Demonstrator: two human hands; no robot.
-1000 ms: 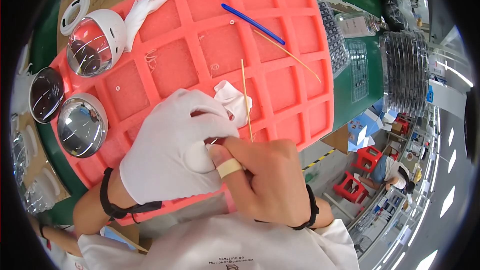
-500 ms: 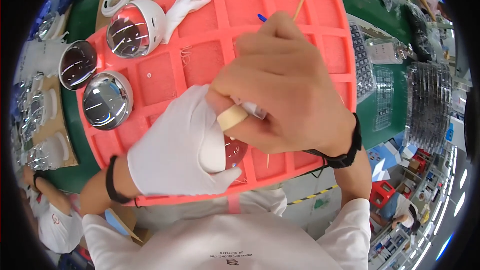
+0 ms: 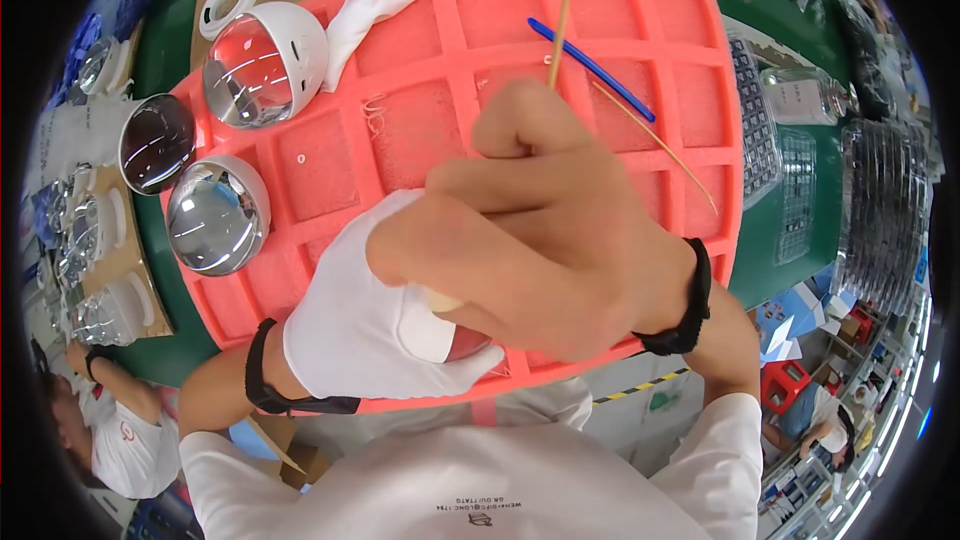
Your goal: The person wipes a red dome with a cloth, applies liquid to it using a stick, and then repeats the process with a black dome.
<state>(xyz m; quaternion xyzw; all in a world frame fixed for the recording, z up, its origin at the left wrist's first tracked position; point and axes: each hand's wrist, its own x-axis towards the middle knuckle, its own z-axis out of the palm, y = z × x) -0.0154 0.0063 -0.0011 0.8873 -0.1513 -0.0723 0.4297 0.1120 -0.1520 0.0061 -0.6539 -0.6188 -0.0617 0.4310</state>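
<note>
Left hand: your gloved left hand (image 3: 360,300) is curling around the back of a white-shelled piece (image 3: 430,332), low centre of the frame, the glove closing on its rim.
Right hand: your bare right hand (image 3: 560,230) is hanging over that piece in a loose fist, apparently pinching a wooden stick (image 3: 561,30) that is rising above the knuckles; its fingertips are hiding behind the hand.
White-shelled piece: it is looking stiff, light and smooth, so probably slippery in cloth; its reddish glossy part (image 3: 468,343) is likely scratching and smudging easily, so the matte shell is seeming the safer place to hold.
Wooden stick: it is looking thin, light and snappable; gripping near the working end would likely be giving more control.
Coral foam tray: its square pockets (image 3: 500,5) are filling the centre, looking soft and cushioning; a blue rod (image 3: 592,70) and a second thin stick (image 3: 665,155) are lying upper right of centre.
Domed housings: a clear-fronted one (image 3: 250,65) and a silvery one (image 3: 218,215) are resting on the left, beside a dark dome (image 3: 157,143).
Room: a green tabletop (image 3: 755,260) is showing around the tray; a co-worker (image 3: 125,430) is sitting or standing lower left.
</note>
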